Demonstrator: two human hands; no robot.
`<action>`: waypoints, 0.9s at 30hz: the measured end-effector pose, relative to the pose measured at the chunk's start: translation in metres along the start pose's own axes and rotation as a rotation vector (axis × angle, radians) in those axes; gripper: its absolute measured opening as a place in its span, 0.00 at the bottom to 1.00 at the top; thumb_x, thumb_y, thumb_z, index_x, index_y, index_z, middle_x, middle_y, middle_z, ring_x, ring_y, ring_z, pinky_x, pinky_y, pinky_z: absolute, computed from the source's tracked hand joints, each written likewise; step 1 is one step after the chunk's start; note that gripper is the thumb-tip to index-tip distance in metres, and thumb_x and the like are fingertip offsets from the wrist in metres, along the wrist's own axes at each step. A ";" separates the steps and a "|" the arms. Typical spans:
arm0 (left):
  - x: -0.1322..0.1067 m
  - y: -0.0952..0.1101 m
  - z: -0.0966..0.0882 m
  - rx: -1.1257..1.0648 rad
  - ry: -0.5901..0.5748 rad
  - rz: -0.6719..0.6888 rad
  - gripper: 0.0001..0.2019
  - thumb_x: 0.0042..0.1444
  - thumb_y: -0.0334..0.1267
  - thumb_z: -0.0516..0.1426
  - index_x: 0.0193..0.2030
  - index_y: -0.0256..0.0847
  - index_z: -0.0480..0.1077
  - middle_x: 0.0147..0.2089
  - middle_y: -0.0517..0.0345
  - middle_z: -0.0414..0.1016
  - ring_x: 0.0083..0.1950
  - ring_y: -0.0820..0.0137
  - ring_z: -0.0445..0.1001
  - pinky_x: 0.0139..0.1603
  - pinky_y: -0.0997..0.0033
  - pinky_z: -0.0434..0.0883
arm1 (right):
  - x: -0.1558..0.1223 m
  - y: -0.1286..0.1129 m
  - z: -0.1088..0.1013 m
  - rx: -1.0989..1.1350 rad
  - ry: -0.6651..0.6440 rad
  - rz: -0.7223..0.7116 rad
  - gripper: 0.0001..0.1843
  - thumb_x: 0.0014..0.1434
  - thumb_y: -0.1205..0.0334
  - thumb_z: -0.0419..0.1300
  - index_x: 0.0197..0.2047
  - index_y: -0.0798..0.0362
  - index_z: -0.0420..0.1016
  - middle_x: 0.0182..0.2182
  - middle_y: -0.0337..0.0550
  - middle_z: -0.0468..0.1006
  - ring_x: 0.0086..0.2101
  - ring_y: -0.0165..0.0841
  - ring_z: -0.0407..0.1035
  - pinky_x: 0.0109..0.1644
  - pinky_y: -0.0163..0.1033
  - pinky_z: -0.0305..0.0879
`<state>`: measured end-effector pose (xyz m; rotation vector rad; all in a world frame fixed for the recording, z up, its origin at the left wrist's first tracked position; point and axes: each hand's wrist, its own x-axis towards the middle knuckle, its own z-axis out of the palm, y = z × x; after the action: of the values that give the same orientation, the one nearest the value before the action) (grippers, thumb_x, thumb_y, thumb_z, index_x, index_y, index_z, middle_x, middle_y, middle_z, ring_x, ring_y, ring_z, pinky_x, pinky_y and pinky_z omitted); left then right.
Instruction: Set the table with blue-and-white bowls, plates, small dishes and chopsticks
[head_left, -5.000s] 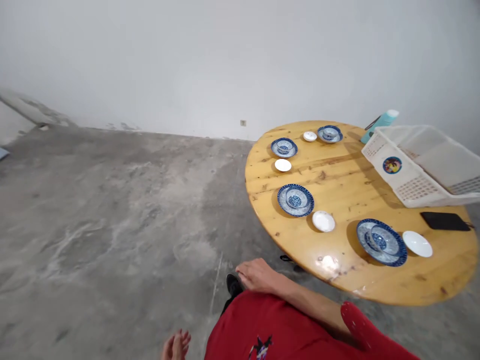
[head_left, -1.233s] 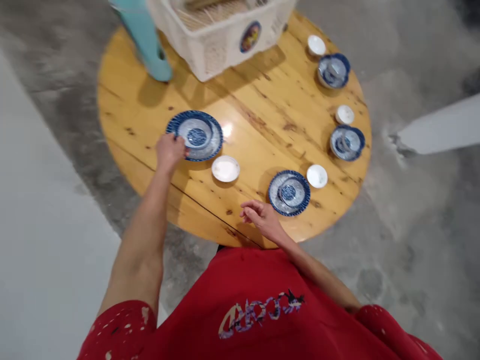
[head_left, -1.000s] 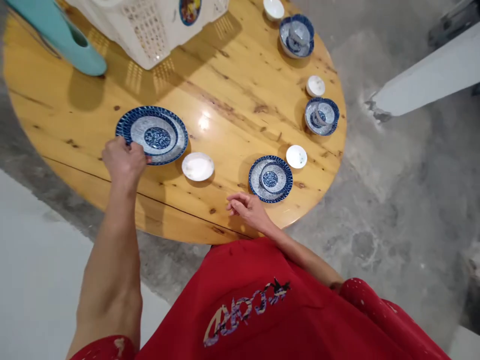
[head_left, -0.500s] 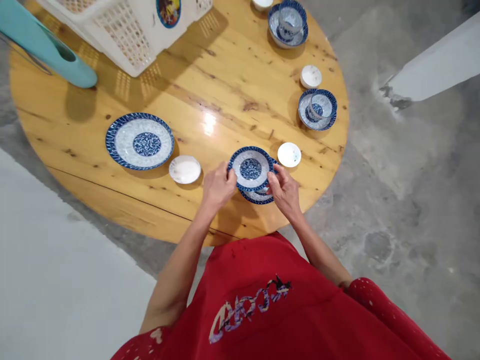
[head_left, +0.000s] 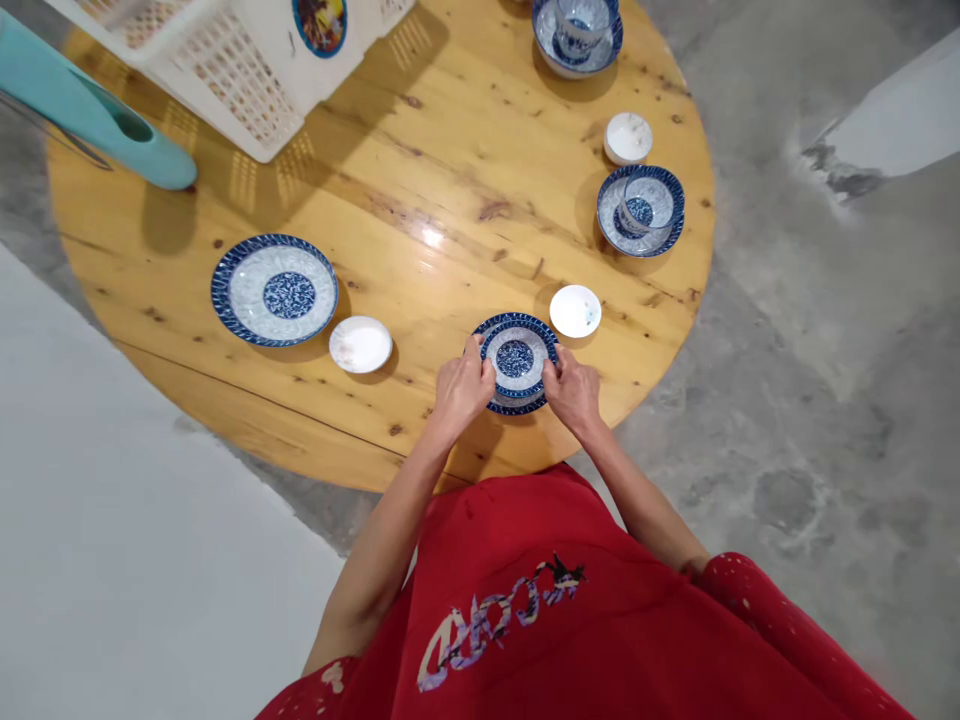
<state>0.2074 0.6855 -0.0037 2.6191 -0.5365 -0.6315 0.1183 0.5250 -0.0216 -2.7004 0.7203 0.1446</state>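
My left hand (head_left: 463,386) and my right hand (head_left: 574,392) pinch opposite sides of a small blue-rimmed plate (head_left: 515,357) with a dark patterned centre. It sits level over a slightly larger matching dish (head_left: 517,408), whose rim shows around it; whether the two touch, I cannot tell. What lies between them is hidden. Just beyond my right hand is a small white bowl (head_left: 575,311). Left of my left hand lies another small white bowl (head_left: 361,345), beside a large blue-rimmed plate (head_left: 247,290).
Toward the right edge of the round wooden table (head_left: 442,270) stand a blue-and-white bowl (head_left: 611,215) with a clear cup (head_left: 649,203) inside and a white bowl (head_left: 628,137). A similar bowl (head_left: 574,68) is farther back. A white basket (head_left: 240,90) and turquoise object (head_left: 142,150) occupy the far left.
Both hands have brought the small plate down and slightly toward me, so it now lines up over the larger dish. My right hand's fingers have closed more on its rim. The view shifted slightly.
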 end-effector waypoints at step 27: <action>0.004 -0.010 0.042 -0.576 -0.066 -0.256 0.19 0.63 0.47 0.47 0.50 0.37 0.70 0.43 0.45 0.79 0.29 0.64 0.78 0.27 0.68 0.74 | 0.014 0.013 0.005 0.374 -0.283 -0.031 0.11 0.66 0.64 0.50 0.44 0.58 0.72 0.30 0.48 0.80 0.31 0.35 0.72 0.35 0.35 0.58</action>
<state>0.1922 0.6808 -0.0443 2.1328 -0.0170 -0.8119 0.1239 0.5103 -0.0329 -2.2738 0.5558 0.3401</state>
